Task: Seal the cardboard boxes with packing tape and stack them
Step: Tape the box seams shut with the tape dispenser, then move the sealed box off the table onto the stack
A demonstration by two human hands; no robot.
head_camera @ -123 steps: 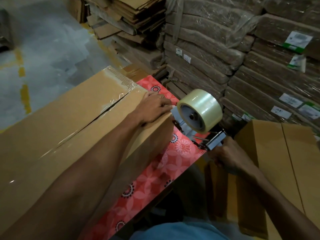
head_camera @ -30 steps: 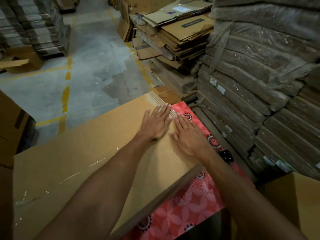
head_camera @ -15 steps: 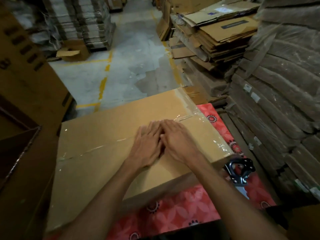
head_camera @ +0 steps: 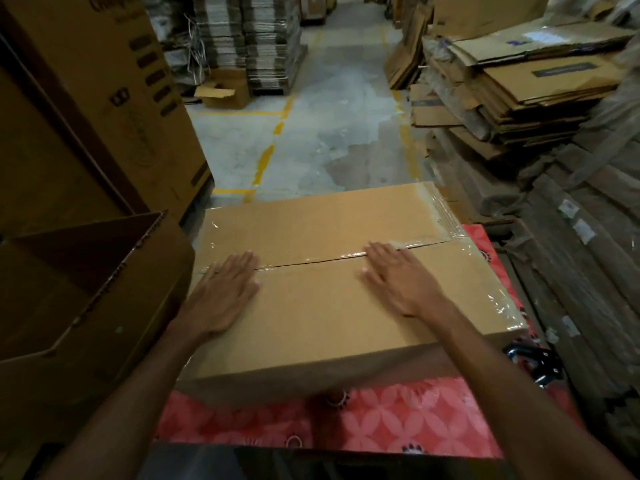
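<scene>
- The fingers (head_camera: pixel 244 263) of the left hand (head_camera: pixel 221 296) lie straight and released, flat on top of the cardboard box (head_camera: pixel 329 313), with the tips at the taped seam near its left end
- The right hand (head_camera: pixel 403 282) holds nothing either; its straight, slightly spread fingers (head_camera: pixel 377 252) press flat on the same top, tips at the seam right of the middle, well apart from the left hand
- Clear packing tape (head_camera: pixel 311 262) runs left to right along the box's centre seam, and more wrinkled clear tape wraps the right edge
- The box is closed and rests on the counter (head_camera: pixel 381 417), which has a red flower-patterned cover
- A black tape dispenser (head_camera: pixel 535 362) lies on the counter just beside the box's near right corner
- An open brown carton (head_camera: pixel 86 289) stands just beside the box on the left, with a tall printed carton (head_camera: pixel 114 98) behind it
- Flattened cardboard stacks (head_camera: pixel 519 91) rise on the right; the far floor (head_camera: pixel 329 133) is grey concrete with yellow lines
</scene>
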